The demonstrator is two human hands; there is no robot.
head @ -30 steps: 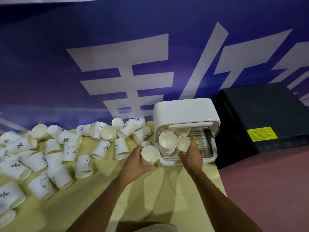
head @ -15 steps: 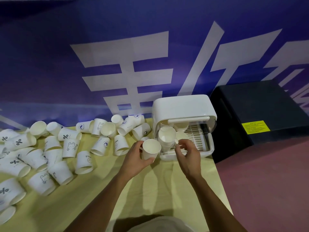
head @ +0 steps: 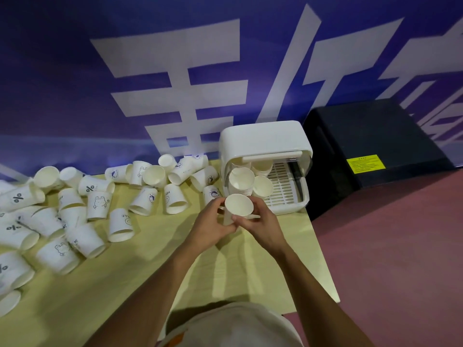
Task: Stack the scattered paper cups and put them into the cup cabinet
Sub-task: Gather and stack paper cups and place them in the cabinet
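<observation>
Yellow table (head: 140, 276), left hand (head: 213, 224) and right hand (head: 263, 224) gripping paper cup (head: 238, 206), cup cabinet (head: 265, 139) beyond

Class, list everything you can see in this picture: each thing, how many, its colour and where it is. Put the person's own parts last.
scattered paper cups: dozens, white with small prints, lying across the left of the table
held paper cup: one, white, in front of the cabinet
cup cabinet: one, white, lid raised, at the table's far right corner
cups in the cabinet: a stack plus a few more, white, on the slatted tray
table: one, pale yellow
banner: one, blue with white characters, behind the table
black box: one, yellow label, right of the cabinet
floor: reddish, right
shirt: white, bottom edge
left hand: grips the held cup
right hand: grips the same cup
</observation>
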